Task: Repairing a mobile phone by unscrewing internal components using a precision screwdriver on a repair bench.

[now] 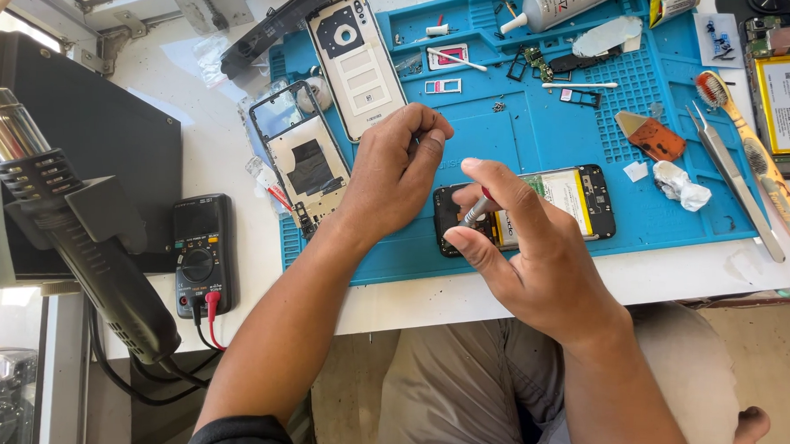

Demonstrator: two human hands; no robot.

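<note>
In the head view, a screwdriver [476, 209] is pinched between the thumb and fingers of the right hand [534, 253] at mid-frame, its tip set on the left end of an opened phone [544, 205]. The phone lies flat near the lower edge of a blue mat [521, 134], its battery exposed. The left hand [397, 174] is curled just left of the phone, fingertips gathered together; whether anything is held in it cannot be told. A back cover [355, 59] and a phone frame [299, 153] are seen at the mat's upper left. Tweezers [734, 177] and a toothbrush [756, 160] lie at the right edge. A multimeter [201, 252] sits at lower left, off the mat, beside a heat gun [80, 228].
</note>
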